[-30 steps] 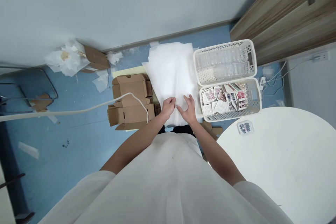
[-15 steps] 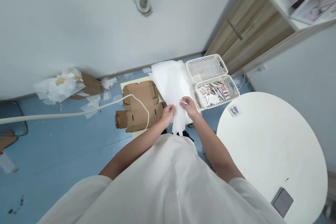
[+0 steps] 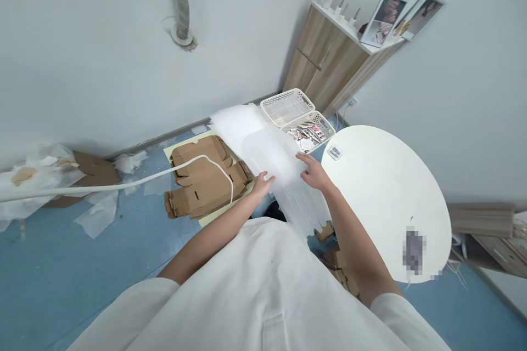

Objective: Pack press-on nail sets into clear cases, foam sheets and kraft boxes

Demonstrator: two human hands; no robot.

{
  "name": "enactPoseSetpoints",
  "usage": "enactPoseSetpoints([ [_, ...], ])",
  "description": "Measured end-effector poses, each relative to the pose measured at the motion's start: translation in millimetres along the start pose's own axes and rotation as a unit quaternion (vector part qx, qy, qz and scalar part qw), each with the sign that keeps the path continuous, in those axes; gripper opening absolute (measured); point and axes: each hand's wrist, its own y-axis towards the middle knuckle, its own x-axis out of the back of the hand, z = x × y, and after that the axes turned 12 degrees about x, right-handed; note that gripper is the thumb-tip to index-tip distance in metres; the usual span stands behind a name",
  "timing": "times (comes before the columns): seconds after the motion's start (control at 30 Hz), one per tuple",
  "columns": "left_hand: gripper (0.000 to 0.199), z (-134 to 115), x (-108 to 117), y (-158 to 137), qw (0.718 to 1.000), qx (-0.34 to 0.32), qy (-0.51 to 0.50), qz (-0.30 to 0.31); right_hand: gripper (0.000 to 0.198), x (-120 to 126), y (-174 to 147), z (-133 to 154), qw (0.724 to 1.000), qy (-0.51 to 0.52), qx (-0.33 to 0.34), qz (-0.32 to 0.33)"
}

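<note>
A white, partly see-through packing sheet (image 3: 272,145) lies over a stack of similar white sheets (image 3: 236,120) and hangs down toward my body on the right. My left hand (image 3: 262,183) is at its near left edge, thumb and fingers apart. Over the right part of the sheet is my right hand (image 3: 316,172), fingers stretched out and spread, gripping nothing that I can see. Whether either hand touches the sheet is hard to tell. Left of the sheet lie flattened brown cardboard boxes (image 3: 206,173).
Two white plastic baskets (image 3: 307,100) stand behind the sheets, the nearer holding printed cards (image 3: 307,134). A round white table (image 3: 382,192) is at right. A white hose (image 3: 140,182) crosses from the left. Scrap wrapping (image 3: 99,211) litters the floor. A wooden cabinet (image 3: 329,55) stands behind.
Both hands have come off the narrow gathered strip and moved apart, fingers opening. The sheet now spreads wider and drapes to the right. My view has turned to the right.
</note>
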Motion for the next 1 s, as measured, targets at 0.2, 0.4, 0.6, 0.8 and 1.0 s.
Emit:
enactPoseSetpoints([
  [0.2,0.08,8,-30,4,0.998,0.036,0.04,0.039,0.074,17,-51,-6,0.993,-0.113,-0.032,0.005],
  [0.4,0.091,2,-84,-2,0.987,0.051,0.059,0.142,0.074,33,-115,-20,0.98,-0.146,-0.121,-0.069],
  [0.6,0.058,2,-158,-21,0.955,0.046,0.093,0.278,0.069,51,-194,-57,0.946,-0.118,-0.23,-0.195],
  [0.8,0.046,5,-235,-37,0.933,-0.022,0.176,0.314,0.065,67,-258,-103,0.887,-0.039,-0.324,-0.328],
  [1.0,0.041,-3,-284,-31,0.928,-0.075,0.27,0.246,0.066,65,-306,-140,0.838,0.064,-0.414,-0.349],
])
